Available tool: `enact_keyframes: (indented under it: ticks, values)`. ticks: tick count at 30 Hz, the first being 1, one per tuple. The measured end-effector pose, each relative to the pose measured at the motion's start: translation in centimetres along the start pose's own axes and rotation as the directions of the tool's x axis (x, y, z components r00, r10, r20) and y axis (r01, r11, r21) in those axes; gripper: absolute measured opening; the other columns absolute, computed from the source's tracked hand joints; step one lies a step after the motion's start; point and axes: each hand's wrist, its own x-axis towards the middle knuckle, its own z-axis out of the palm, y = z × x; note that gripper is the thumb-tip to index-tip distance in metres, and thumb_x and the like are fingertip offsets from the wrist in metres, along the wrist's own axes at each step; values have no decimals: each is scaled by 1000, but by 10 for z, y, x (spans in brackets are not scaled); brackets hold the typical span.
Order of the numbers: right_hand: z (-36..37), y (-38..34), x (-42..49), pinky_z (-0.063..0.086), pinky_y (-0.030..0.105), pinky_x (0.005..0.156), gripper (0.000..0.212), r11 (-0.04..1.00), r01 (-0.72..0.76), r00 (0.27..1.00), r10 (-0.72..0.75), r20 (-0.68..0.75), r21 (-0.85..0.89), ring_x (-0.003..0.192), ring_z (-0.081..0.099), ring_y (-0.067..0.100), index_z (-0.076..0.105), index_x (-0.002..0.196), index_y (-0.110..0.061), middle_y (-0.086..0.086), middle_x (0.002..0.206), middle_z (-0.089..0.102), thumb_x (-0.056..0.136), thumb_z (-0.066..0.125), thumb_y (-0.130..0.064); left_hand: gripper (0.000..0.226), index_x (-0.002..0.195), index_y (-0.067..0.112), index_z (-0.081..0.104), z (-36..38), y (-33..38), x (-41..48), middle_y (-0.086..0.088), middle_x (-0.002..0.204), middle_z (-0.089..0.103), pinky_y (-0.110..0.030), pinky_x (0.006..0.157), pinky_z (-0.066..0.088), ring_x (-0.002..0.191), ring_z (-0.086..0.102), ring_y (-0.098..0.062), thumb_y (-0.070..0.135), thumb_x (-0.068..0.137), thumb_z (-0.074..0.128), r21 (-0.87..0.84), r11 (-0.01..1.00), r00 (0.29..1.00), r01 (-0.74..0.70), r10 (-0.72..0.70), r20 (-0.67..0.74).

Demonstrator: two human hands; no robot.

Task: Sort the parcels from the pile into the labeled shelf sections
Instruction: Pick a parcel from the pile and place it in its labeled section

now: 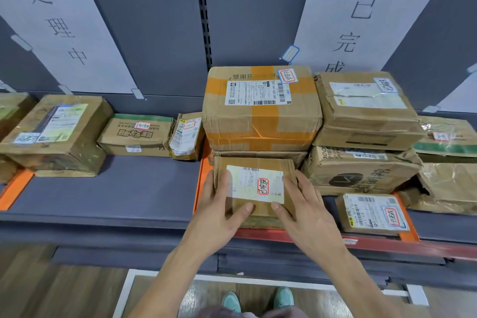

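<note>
A small flat cardboard parcel (255,186) with a white label and a red-framed sticker lies at the front of the right shelf section, just in front of a big box with orange tape (260,116). My left hand (219,212) lies along its left side with the thumb on top. My right hand (304,209) does the same on the right side. The fingers of both hands look straight and press against the parcel. Above this section hangs a white paper sign (361,20) with handwritten characters. A second sign (56,23) marks the left section.
In the left section, three parcels (56,134), (136,137), (185,137) stand at the back on the grey shelf (129,188). An orange divider (202,175) separates the sections. Stacked boxes (361,108) and a small parcel (374,212) fill the right.
</note>
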Motion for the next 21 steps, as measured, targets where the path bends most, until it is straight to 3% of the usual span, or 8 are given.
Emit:
enact_keyframes:
  ticks: [4,7,10,14,21]
  values:
    - [5,-1,0,55,40,96,71,1000,-1,1000,0,-19,-20,148,26,19,19,161,-29,-4,168,13,98,23,-60,104,158,46,-19,-2,-5,5,21,162,-34,-35,124,25,157,-8,-7,79,88,50,71,996,994,60,-66,85]
    - [11,-4,-1,49,39,104,67,1000,-8,1000,8,-26,-3,151,23,20,15,162,-24,-2,170,9,102,27,-51,109,159,42,-17,-3,-5,6,20,162,-36,-33,125,15,155,-18,-3,83,84,48,100,994,995,50,-58,76]
    - [8,-4,-1,47,38,106,68,1000,-16,1000,15,-23,-3,153,20,19,15,162,-25,-4,170,7,102,23,-55,106,164,34,-5,-4,-4,3,16,163,-36,-28,123,5,153,-25,-3,80,85,49,154,988,1000,-15,16,-4]
    - [-5,-3,-4,39,39,114,74,999,-37,999,37,3,-9,154,14,14,17,162,-26,-9,169,9,98,17,-64,85,160,33,20,-4,3,0,8,171,-16,-39,128,12,157,-11,-14,70,92,53,233,970,996,-65,77,-39]
    - [-26,11,-35,24,30,122,76,998,-62,997,60,44,30,153,15,6,22,161,-27,-12,167,17,95,22,-65,71,159,27,34,-7,26,-2,1,170,13,-42,127,-1,156,0,-15,60,98,52,337,933,988,-129,150,-37]
